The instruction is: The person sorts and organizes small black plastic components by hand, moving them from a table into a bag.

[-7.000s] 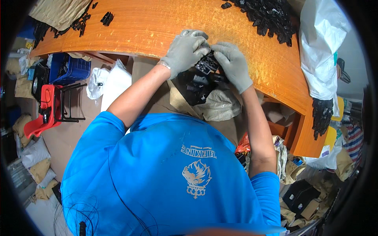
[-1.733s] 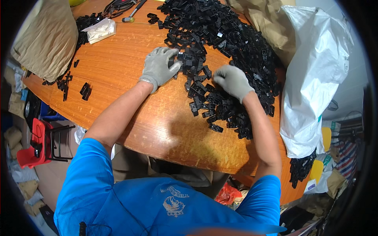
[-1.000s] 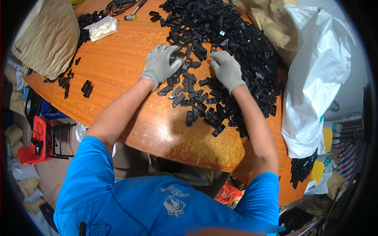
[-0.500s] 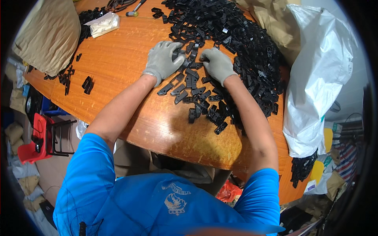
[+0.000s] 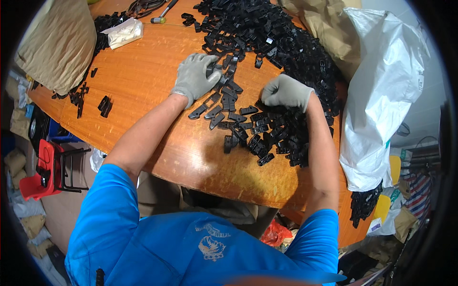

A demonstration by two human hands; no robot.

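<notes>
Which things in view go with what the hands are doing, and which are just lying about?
In the job, by the look of it:
black parts, spread around both hands
left hand, touching some
right hand, curled beside others
table, under the parts

Apparently just lying about:
hammer
white packet
red chair

The person wears a bright blue shirt [image 5: 162, 238] with a short left sleeve [image 5: 105, 200] and a short right sleeve [image 5: 315, 233], both stopping above the elbows. On the chest is a pale, flame-like emblem [image 5: 211, 248] with a curved line of lettering [image 5: 212, 231] beside it. The left hand [image 5: 195, 76] and right hand [image 5: 287, 92] wear plain matte grey gloves [image 5: 183, 89] ending at the wrists, and the forearms are bare
</notes>
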